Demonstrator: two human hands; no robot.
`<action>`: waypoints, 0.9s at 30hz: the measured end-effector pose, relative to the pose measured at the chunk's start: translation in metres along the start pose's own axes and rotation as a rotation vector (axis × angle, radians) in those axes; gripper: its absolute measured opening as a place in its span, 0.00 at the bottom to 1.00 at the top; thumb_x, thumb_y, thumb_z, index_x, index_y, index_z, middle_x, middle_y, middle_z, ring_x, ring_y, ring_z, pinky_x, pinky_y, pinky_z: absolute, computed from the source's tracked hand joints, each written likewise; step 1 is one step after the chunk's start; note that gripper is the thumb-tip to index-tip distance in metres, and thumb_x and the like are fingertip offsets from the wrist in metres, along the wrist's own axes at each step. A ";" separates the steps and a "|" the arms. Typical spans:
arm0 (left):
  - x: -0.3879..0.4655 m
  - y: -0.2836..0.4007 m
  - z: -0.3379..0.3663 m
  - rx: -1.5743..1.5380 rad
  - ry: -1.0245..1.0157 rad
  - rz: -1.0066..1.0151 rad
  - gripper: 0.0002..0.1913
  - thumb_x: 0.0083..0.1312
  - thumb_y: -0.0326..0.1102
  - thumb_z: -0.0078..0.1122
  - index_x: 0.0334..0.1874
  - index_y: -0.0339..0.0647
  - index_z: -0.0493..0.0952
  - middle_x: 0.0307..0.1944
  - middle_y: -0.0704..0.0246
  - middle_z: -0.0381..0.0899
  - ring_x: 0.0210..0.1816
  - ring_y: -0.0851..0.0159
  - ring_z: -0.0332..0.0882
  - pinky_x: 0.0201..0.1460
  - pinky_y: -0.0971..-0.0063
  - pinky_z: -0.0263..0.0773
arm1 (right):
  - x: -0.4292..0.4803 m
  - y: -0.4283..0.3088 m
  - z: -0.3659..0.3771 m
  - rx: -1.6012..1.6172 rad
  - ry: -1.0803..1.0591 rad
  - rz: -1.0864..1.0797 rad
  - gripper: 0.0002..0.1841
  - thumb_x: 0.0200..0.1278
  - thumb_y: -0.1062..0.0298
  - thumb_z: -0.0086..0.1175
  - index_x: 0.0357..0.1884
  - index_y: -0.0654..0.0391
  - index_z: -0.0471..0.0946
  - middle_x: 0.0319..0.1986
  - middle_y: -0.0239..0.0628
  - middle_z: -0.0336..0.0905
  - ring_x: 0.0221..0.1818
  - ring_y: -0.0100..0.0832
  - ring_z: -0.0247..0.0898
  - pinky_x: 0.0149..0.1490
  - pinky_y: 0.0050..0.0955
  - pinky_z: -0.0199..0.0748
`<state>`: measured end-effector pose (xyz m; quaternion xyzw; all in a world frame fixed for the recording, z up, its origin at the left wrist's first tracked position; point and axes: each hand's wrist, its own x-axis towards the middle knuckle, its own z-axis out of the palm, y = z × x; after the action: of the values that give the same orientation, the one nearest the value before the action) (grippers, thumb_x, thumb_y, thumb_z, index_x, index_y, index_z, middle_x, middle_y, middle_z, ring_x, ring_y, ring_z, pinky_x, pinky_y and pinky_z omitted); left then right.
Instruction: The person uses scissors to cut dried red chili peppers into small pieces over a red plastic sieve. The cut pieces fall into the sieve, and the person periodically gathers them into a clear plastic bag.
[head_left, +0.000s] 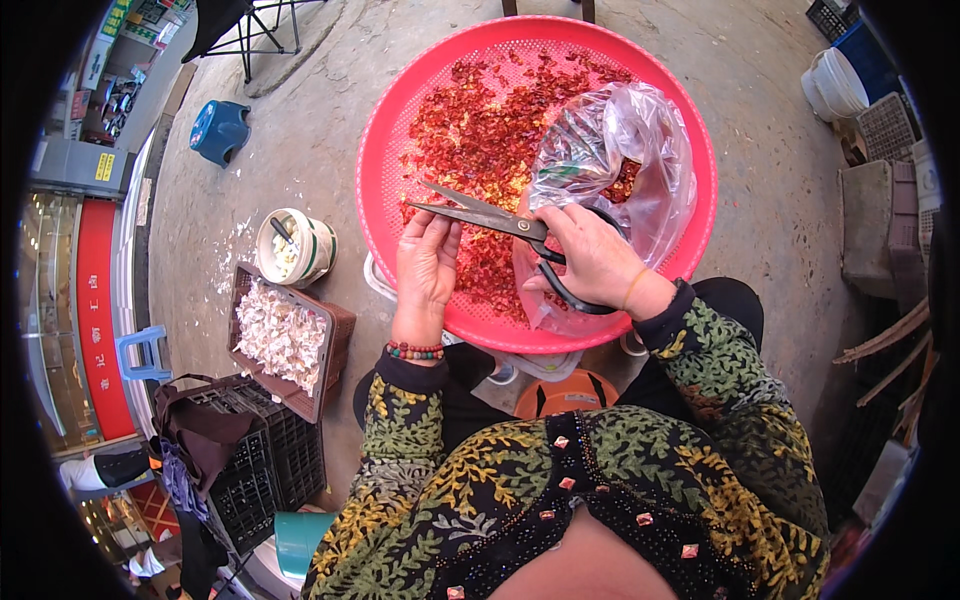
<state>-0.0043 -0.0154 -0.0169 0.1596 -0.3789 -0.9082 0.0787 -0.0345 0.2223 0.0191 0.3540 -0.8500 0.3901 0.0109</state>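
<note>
My right hand (596, 251) grips a pair of black-handled metal scissors (491, 217), blades parted and pointing left. My left hand (427, 262) is raised by the lower blade, thumb and fingertips close together. Whether a small piece sits between those fingertips is hidden. Beneath both hands lies a round pink perforated plastic tray (379, 180), strewn with cut dried red chili pieces (480, 112) and pale yellow seeds. A clear plastic bag (652, 142) lies in the tray's right part, around and beyond my right hand. Some red chili shows through its opening.
To the left stand a white bucket (322, 247) of pale peeled pieces, a brown basket (341, 337) heaped with papery white skins, and black crates (247, 450). A blue stool (221, 131) is farther off. Beneath the tray is an orange container (566, 394). Bins and a white bucket (836, 82) line the right.
</note>
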 end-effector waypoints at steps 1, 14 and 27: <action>0.000 0.000 0.000 -0.002 0.000 0.001 0.11 0.64 0.21 0.55 0.48 0.37 0.76 0.44 0.67 0.81 0.45 0.68 0.80 0.50 0.77 0.78 | 0.000 0.000 0.000 -0.007 0.002 -0.004 0.36 0.40 0.48 0.70 0.49 0.56 0.68 0.31 0.43 0.67 0.37 0.47 0.69 0.41 0.41 0.69; -0.003 0.004 0.008 0.059 0.010 -0.050 0.13 0.65 0.24 0.56 0.51 0.39 0.76 0.44 0.69 0.80 0.43 0.70 0.79 0.47 0.79 0.78 | 0.001 0.002 0.000 -0.053 0.002 0.008 0.37 0.41 0.52 0.70 0.53 0.58 0.68 0.34 0.45 0.68 0.39 0.48 0.69 0.44 0.41 0.69; -0.004 0.002 0.009 0.073 0.008 -0.003 0.11 0.64 0.22 0.56 0.48 0.39 0.76 0.43 0.67 0.81 0.43 0.68 0.80 0.46 0.79 0.79 | 0.004 -0.004 -0.006 -0.049 0.000 0.027 0.35 0.41 0.54 0.70 0.52 0.56 0.68 0.33 0.45 0.67 0.39 0.47 0.70 0.44 0.41 0.69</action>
<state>-0.0040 -0.0103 -0.0085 0.1665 -0.4110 -0.8933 0.0728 -0.0364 0.2223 0.0263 0.3421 -0.8639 0.3694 0.0142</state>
